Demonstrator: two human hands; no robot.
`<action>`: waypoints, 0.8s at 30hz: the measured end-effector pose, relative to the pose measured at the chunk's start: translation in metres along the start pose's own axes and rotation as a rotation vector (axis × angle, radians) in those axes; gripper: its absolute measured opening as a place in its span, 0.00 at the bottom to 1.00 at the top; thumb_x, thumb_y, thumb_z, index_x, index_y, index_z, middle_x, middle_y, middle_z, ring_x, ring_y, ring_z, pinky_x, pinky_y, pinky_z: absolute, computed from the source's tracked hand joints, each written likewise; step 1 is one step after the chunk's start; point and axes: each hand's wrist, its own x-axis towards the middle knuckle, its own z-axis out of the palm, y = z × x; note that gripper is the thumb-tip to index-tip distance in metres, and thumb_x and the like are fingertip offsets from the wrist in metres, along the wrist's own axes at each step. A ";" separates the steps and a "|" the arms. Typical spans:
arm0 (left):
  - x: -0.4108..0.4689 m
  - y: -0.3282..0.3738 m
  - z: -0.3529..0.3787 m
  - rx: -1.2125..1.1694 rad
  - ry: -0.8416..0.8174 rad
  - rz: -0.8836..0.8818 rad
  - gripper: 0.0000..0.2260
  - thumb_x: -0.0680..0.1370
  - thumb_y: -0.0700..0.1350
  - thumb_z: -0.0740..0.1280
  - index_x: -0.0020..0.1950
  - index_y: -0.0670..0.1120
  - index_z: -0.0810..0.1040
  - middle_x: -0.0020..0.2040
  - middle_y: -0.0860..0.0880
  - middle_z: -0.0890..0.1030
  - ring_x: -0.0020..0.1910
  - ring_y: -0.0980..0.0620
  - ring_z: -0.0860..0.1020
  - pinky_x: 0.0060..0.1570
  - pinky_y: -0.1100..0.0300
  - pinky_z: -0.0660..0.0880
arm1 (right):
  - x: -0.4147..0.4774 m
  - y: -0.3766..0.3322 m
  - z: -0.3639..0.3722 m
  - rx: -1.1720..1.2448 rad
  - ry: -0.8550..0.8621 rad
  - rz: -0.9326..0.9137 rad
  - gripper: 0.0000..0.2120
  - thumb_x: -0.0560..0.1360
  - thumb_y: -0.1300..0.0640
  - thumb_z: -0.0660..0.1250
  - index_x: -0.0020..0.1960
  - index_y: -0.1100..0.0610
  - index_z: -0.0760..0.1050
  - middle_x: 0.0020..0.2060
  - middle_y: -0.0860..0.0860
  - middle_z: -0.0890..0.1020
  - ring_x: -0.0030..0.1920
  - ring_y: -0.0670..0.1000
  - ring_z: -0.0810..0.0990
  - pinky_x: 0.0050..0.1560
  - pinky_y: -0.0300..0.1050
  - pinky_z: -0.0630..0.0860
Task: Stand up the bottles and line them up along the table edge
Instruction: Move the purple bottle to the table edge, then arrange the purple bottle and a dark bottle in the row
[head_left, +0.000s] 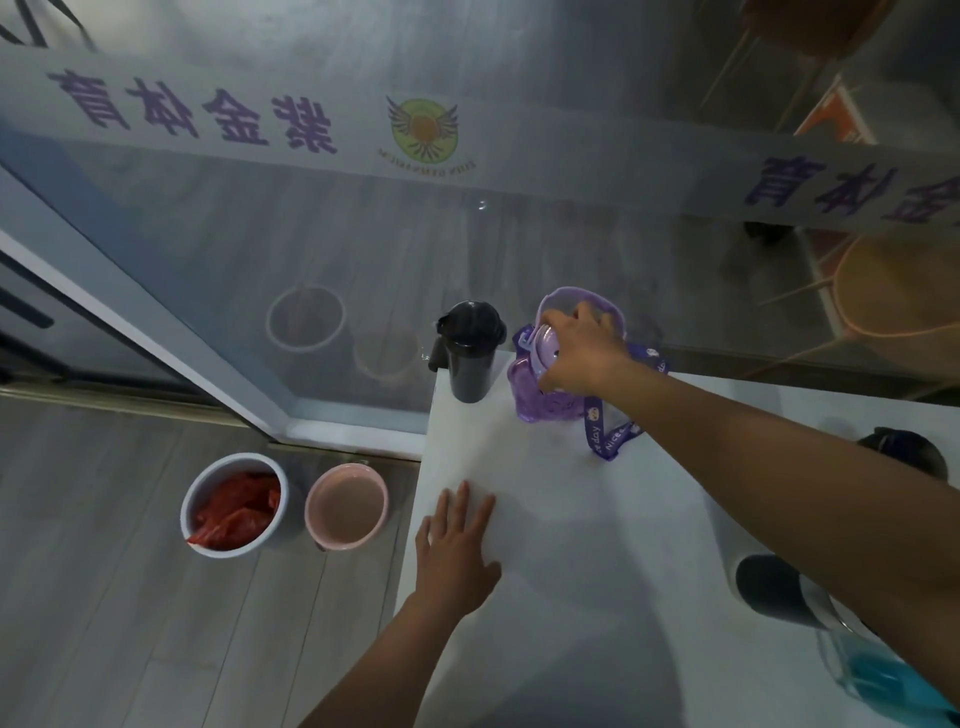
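Note:
A black bottle (471, 353) stands upright at the far left corner of the white table (571, 545). Just right of it stands a purple bottle (545, 400) with a purple strap (597, 431) trailing onto the table. My right hand (582, 353) is closed over the purple bottle's lid from above. My left hand (457, 551) lies flat on the table near its left edge, fingers spread, holding nothing. A white-and-dark bottle (769, 582) lies on its side at the right, partly under my right arm. A clear bottle with blue liquid (872, 670) lies at the lower right.
A dark round object (904, 452) shows behind my right arm at the table's right. On the floor left of the table stand a white bin (234, 504) with red material and a pink bin (347, 506). A glass wall with lettering runs behind the table.

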 end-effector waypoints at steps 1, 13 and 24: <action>0.000 0.000 0.000 0.001 -0.002 -0.001 0.38 0.76 0.56 0.64 0.78 0.61 0.45 0.80 0.51 0.38 0.78 0.47 0.38 0.76 0.46 0.45 | 0.000 0.000 -0.001 0.001 -0.004 0.000 0.42 0.66 0.45 0.75 0.73 0.47 0.57 0.71 0.57 0.62 0.70 0.66 0.62 0.67 0.62 0.68; -0.004 -0.008 -0.011 0.051 -0.091 0.049 0.36 0.76 0.55 0.65 0.78 0.60 0.48 0.80 0.50 0.40 0.79 0.46 0.40 0.76 0.47 0.49 | -0.022 0.007 -0.015 0.136 0.010 -0.065 0.46 0.65 0.41 0.74 0.75 0.46 0.52 0.73 0.54 0.62 0.72 0.63 0.61 0.68 0.61 0.66; -0.008 0.026 -0.003 0.052 -0.067 0.122 0.34 0.77 0.57 0.63 0.78 0.58 0.50 0.80 0.48 0.44 0.79 0.43 0.44 0.75 0.45 0.47 | -0.190 0.097 -0.030 0.460 0.314 0.276 0.32 0.69 0.44 0.74 0.70 0.47 0.67 0.71 0.49 0.69 0.68 0.54 0.69 0.66 0.52 0.68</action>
